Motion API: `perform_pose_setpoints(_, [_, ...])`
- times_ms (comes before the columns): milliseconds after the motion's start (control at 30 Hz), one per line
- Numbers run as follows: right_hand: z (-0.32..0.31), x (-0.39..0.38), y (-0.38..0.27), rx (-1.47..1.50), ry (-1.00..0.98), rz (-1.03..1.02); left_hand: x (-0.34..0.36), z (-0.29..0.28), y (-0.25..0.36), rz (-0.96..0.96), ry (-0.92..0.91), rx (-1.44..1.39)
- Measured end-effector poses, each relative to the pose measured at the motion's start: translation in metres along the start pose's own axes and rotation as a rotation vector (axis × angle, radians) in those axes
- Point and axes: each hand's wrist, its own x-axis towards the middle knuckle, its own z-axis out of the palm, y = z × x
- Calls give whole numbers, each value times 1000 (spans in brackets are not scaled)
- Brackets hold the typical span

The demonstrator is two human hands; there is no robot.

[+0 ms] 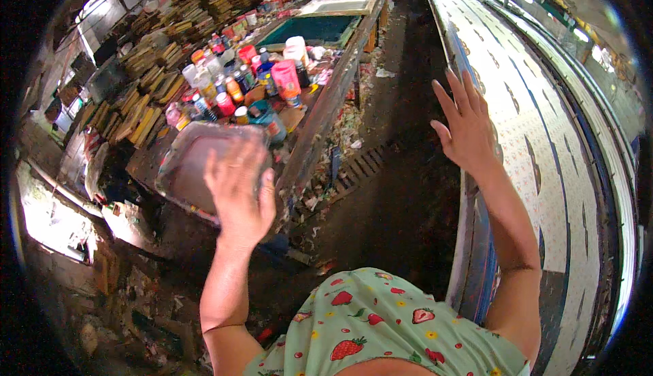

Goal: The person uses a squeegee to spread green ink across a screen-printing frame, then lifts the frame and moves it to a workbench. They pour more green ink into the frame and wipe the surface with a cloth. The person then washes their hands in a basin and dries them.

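Observation:
My left hand (239,185) is over the near edge of a shallow square tray (187,134) with a worn, stained rim, at the near end of a cluttered bench. Its fingers are spread and slightly blurred; whether they touch the tray I cannot tell. Out to the right, my right hand (466,123) is stretched flat with the fingers apart, holding nothing. It appears beside the edge of a long table (524,131) covered with pale printed fabric. Contact with that table is unclear.
Behind the tray stand several paint bottles and tubs, among them a pink container (286,80) and a teal bucket (267,121). Framed screens (313,30) lie farther along the bench. Stacked wooden frames (143,114) fill the left. A dark littered aisle (381,192) runs between bench and table.

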Motion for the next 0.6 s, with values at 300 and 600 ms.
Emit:
perform_pose_setpoints(300, [79,-13,71,-1,-279,90,33,179,16,-64,17,-394])
perform_pose_setpoints(600, [242,51,160,51,-381,-11,191,158,-195,-361,125,295])
